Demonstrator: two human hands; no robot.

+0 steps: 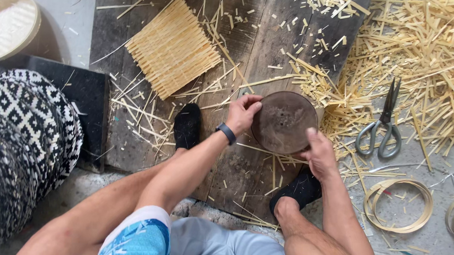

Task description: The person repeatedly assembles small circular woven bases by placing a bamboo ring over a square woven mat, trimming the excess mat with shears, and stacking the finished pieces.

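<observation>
A round dark brown wooden disc (283, 121) lies on the dark wooden board (251, 51) between my feet in black socks. My left hand (242, 113), with a dark band on the wrist, grips the disc's left edge. My right hand (318, 150) holds its lower right edge. Thin bamboo strips stick out from under the disc toward the board's near end. A woven bamboo mat (172, 48) lies on the board to the upper left, apart from both hands.
Grey scissors (383, 125) lie right of the disc beside a heap of bamboo offcuts (422, 55). Bent bamboo hoops (399, 204) lie at the lower right. A round basket (8, 25) sits at the top left, a black-and-white patterned cushion (19, 147) at the left.
</observation>
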